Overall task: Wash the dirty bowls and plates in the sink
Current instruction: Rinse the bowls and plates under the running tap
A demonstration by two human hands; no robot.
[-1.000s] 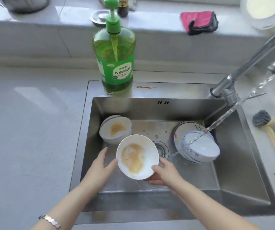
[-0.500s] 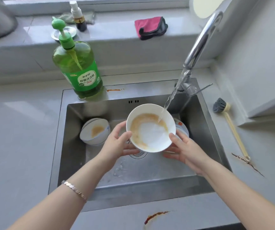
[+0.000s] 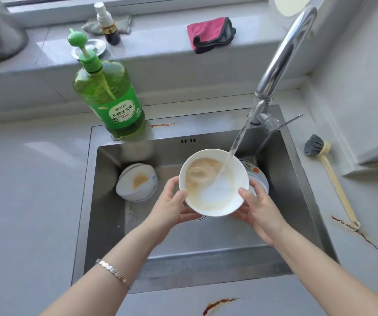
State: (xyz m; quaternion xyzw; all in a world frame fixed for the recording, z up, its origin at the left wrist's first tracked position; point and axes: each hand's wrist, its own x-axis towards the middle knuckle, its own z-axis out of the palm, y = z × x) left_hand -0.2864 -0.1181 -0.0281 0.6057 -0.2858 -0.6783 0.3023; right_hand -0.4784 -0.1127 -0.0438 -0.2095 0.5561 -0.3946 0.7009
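White bowl (image 3: 214, 182) has come up since a second ago: then it was low over the drain, clear of the water; now it is held above the middle of the sink (image 3: 85, 201), under the stream (image 3: 240, 137) from the tap (image 3: 283, 55). Water lands inside its right half; brown residue clings to the left half. Left hand (image 3: 172, 207) grips the bowl's left rim, thumb on the edge, fingers curled beneath. Right hand (image 3: 259, 207) holds the right rim the same way. Stained bowls (image 3: 137, 182) sit stacked at the sink's back left corner; patterned dishes (image 3: 257, 175) lie behind the held bowl, at the right wall. Green soap bottle (image 3: 112, 99) stands on the sink's back left rim. Brush (image 3: 329, 172) lies on the worktop (image 3: 23, 179) by the right edge.
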